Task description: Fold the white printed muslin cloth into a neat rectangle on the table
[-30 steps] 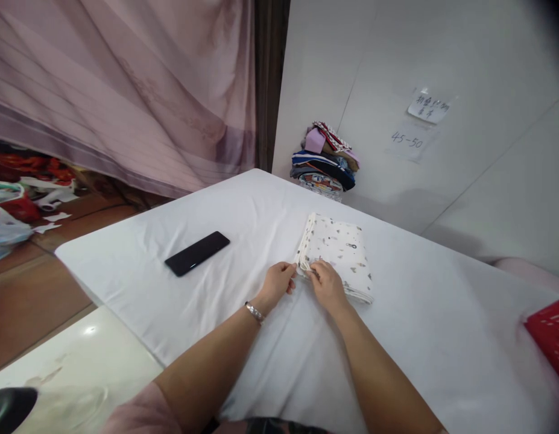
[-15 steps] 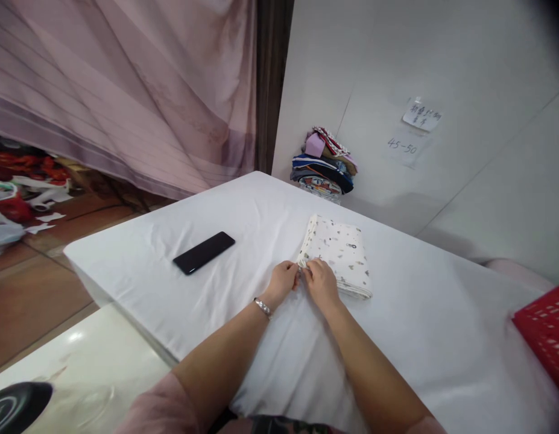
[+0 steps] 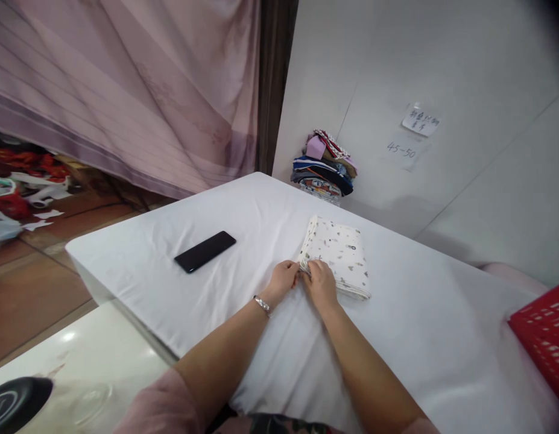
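White folded cloth (image 3: 340, 250) with dark motifs, flat on the white-covered table (image 3: 419, 337), right of the black phone (image 3: 205, 251). Pinched narrowly at its near left corner by left hand (image 3: 283, 278) and right hand (image 3: 322, 286), close together. At the far edge, stacked clothes (image 3: 323, 167).

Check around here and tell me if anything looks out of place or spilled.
White scraps lie loose on the floor at far left, like litter. The white tablecloth is wrinkled around the phone. No spill shows. The patterned cloth looks neatly folded, though the right hand partly hides it.
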Tool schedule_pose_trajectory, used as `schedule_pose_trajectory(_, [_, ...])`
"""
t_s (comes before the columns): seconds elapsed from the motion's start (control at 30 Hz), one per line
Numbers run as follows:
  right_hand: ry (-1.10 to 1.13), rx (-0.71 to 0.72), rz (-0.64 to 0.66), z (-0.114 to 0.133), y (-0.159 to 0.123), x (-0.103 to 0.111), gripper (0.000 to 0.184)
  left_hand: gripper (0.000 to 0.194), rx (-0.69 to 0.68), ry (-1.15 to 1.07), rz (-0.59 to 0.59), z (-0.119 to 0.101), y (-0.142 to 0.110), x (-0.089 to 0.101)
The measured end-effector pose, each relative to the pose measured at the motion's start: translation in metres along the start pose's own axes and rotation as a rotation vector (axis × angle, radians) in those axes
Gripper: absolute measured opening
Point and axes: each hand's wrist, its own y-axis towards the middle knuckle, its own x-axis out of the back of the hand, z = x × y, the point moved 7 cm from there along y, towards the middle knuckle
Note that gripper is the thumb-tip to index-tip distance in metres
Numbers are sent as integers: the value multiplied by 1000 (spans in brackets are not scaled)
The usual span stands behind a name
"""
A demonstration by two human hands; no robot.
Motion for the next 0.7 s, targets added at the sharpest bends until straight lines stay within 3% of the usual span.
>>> schedule_pose_trajectory(0.1, [69, -70, -32, -9, 1, 1, 10, 29, -30, 42, -21, -3, 3, 6])
schedule_pose_trajectory(0.23, [189, -199, -73, -23, 0, 4, 11, 26, -189, 320, -206, -14, 5, 28])
schedule_pose_trajectory(0.3, [211, -203, -69, -23, 0, 5, 12, 24, -261, 460, -234, -18, 4, 31])
schedule_pose_trajectory(0.53, [216, -203, -80, -22, 0, 5, 15, 35, -279, 913, -204, -23, -4, 10])
schedule_pose_trajectory(0.7, [234, -209, -91, -22, 0, 5, 15, 26, -247, 926, -216, -23, -1, 3])
